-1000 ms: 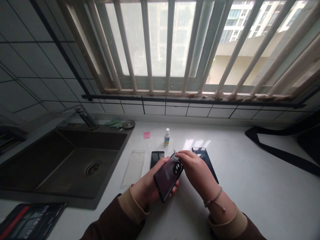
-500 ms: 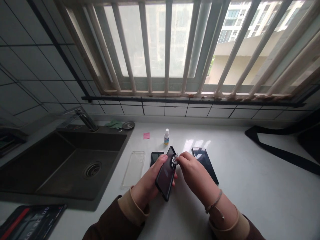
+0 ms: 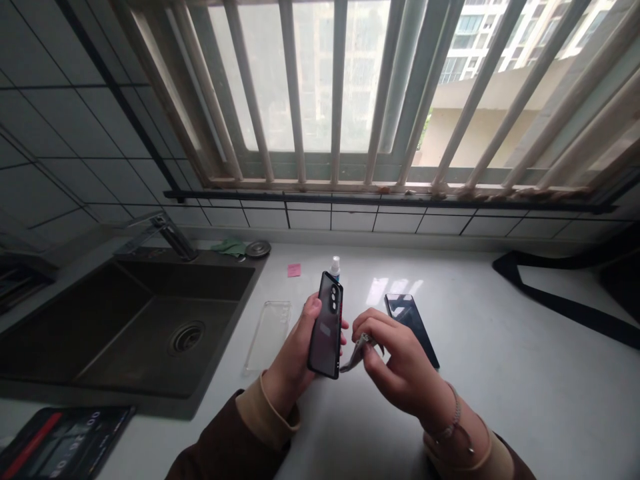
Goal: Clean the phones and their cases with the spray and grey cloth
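My left hand (image 3: 299, 343) grips a black-edged phone case (image 3: 325, 327) with a smoky back and several camera rings near its top. It is held upright above the counter, tilted slightly. Whether a phone sits inside I cannot tell. My right hand (image 3: 393, 350) is closed on a small crumpled grey cloth (image 3: 356, 352), just right of the case's lower edge. A clear phone case (image 3: 268, 337) lies left of my left hand. Behind my right hand lies a dark phone (image 3: 411, 327). A small white spray bottle (image 3: 336, 265) stands partly hidden behind the held case.
On the left is a dark sink (image 3: 130, 327) with a faucet (image 3: 173, 237). A green cloth (image 3: 230, 247) and a metal drain cover (image 3: 257, 249) rest at its back corner. A pink note (image 3: 294, 270) and a black strap (image 3: 560, 303) lie on the white counter (image 3: 525, 400).
My right hand has drawn the cloth down and away from the camera rings, to the right. My left hand has turned the case more upright, its back facing me. The other phone is now hidden behind it.
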Available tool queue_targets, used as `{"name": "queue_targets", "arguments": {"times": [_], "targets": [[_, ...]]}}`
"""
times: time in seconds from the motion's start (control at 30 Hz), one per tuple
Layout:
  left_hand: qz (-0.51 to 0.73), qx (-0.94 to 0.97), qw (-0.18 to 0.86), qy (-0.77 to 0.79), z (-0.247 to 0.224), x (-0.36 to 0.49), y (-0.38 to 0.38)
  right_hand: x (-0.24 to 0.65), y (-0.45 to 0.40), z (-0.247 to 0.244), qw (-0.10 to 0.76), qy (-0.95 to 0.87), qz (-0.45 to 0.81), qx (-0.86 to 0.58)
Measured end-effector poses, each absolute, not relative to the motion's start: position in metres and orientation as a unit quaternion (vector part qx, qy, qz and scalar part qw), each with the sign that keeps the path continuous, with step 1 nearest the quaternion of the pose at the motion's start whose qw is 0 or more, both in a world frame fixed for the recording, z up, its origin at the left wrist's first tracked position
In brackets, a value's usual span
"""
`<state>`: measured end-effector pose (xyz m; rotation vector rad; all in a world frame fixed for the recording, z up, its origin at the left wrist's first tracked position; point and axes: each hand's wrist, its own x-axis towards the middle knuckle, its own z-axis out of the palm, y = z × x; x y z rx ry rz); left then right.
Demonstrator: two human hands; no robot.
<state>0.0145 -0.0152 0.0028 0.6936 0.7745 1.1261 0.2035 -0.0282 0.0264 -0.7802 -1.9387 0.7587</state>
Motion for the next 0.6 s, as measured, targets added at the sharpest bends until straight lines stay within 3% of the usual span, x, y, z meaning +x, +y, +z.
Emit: {"name": "queue_targets", "arguments": {"times": [0.17,0.3,0.43,0.6], "targets": [[0.5,0.392,0.683,0.361,0.006,0.011,-0.018,0.209,-0.019,0.011,0.455,-0.701,0.323,-0.443],[0.464,0.439,0.665,0.388,0.006,0.012,-0.019,0.21,-0.014,0.005,0.462,-0.677,0.151,-0.553],[0.418,0.499,0.633,0.419,0.004,0.013,-0.019,0.209,-0.011,0.004,0.463,-0.733,0.028,-0.498],[0.406,0.528,0.612,0.426,0.001,0.012,-0.02,0.205,-0.008,-0.004,0.35,-0.815,0.082,-0.455]]}}
